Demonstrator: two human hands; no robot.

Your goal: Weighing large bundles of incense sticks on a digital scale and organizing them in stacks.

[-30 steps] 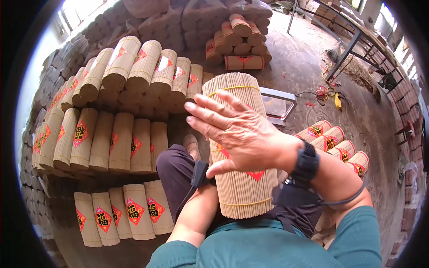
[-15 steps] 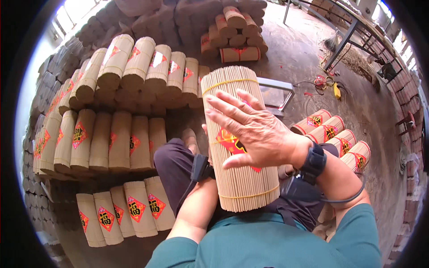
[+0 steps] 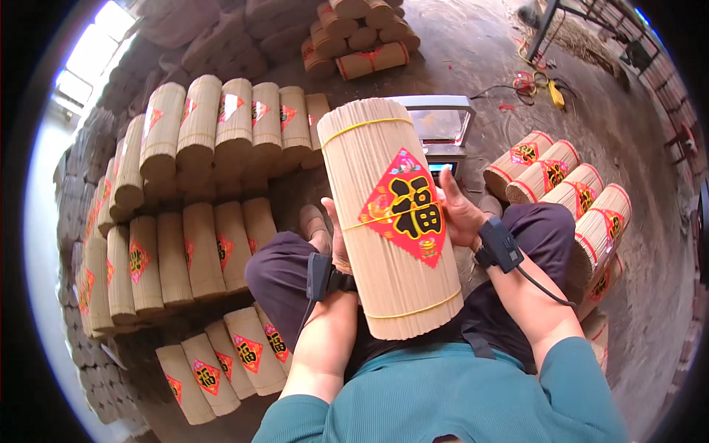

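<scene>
A thick bundle of thin wooden sticks (image 3: 377, 273) stands tilted in front of my body. Yellow bands ring it near both ends and at its middle. On its front lies a red diamond label (image 3: 405, 208) with a black character edged in yellow. My left hand (image 3: 337, 235) wraps the bundle's left side, with its fingers partly hidden behind it. From the right side my right hand (image 3: 462, 213) grips the bundle, thumb raised and the other fingers mostly out of sight.
Rows of similar bundles (image 3: 199, 251) are stacked at my left. More bundles with red bands (image 3: 550, 173) lie at my right, and another pile (image 3: 373, 59) at the far side. Behind the held bundle is a scale with a lit display (image 3: 442, 168). Cables (image 3: 526, 85) lie on the floor.
My right hand has moved off the label's face to the bundle's right side, uncovering the label. The view has shifted a little.
</scene>
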